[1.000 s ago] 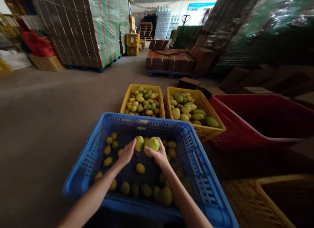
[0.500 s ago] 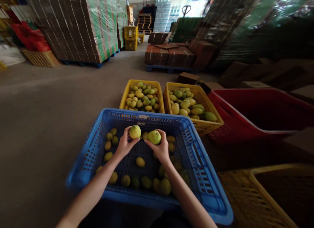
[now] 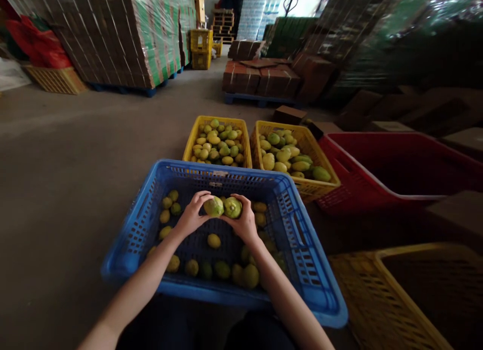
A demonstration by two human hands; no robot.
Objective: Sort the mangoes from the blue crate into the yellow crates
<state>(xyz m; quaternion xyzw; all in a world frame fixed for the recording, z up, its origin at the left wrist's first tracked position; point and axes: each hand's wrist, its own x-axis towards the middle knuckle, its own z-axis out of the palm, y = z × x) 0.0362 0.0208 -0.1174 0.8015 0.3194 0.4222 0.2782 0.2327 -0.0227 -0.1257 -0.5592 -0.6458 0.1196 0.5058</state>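
Observation:
My left hand grips a yellow-green lemon, thumb below and fingers curled over its far side. A second, greener lemon is in my right hand, its round end spot facing me. The two fruits are side by side, touching or nearly so, above a blue plastic crate. On the crate's floor a single yellow lemon lies near the middle. Several more line its left, front and right sides, such as a darker green lemon. My right forearm partly covers those on the right.
Beyond the blue crate stand two yellow crates of fruit, a left one and a right one. To the right are a red crate and another yellow crate. Stacked cartons sit on a blue pallet farther back.
My hands have drawn together, bringing the two lemons from apart to side by side. The right lemon has turned, its end now facing me. The camera view has shifted slightly.

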